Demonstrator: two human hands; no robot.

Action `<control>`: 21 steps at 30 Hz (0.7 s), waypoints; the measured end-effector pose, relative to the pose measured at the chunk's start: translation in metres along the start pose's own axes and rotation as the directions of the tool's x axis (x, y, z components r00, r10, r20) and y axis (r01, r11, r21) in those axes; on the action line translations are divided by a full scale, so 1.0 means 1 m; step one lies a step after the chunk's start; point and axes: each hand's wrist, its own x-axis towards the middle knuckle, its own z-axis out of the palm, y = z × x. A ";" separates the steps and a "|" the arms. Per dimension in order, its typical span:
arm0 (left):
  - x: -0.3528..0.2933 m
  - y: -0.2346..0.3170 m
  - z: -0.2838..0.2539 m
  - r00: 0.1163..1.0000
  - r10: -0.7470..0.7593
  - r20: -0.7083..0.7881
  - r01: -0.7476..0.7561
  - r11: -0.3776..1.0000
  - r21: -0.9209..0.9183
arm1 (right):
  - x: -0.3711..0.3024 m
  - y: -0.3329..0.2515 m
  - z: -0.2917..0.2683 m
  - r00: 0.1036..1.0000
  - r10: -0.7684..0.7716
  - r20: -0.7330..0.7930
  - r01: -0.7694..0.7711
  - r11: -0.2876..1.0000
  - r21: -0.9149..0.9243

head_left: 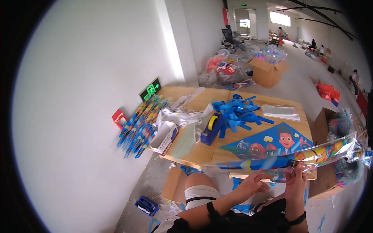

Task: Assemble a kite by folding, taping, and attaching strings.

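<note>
My right hand (296,181) is closed around a long, clear plastic sleeve (330,150) with a colourful printed, rolled kite inside. The sleeve stretches across the table's front edge, its crinkled shiny end out to the right. My left hand (251,186) is beside its lower edge, fingers stretched toward my right hand; whether it touches the plastic I cannot tell. Behind the sleeve a blue triangular kite (268,143) with cartoon figures lies flat on the wooden table (194,150). A blue tape dispenser (211,130) with a yellow core stands left of it, near a heap of blue ribbons (237,110).
Clear bags (280,112) are stacked at the table's back right. A white box (164,138), pale thin rods (186,143) and bundled printed kites (142,126) lie left. Cartons (324,180) stand right; another blue dispenser (147,206) is on the floor. People are far off.
</note>
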 end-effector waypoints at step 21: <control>-0.222 0.136 -0.210 0.354 0.326 -0.876 -0.686 0.727 -0.007 | -0.040 0.026 0.032 0.616 0.779 0.118 -0.527 0.518 -0.674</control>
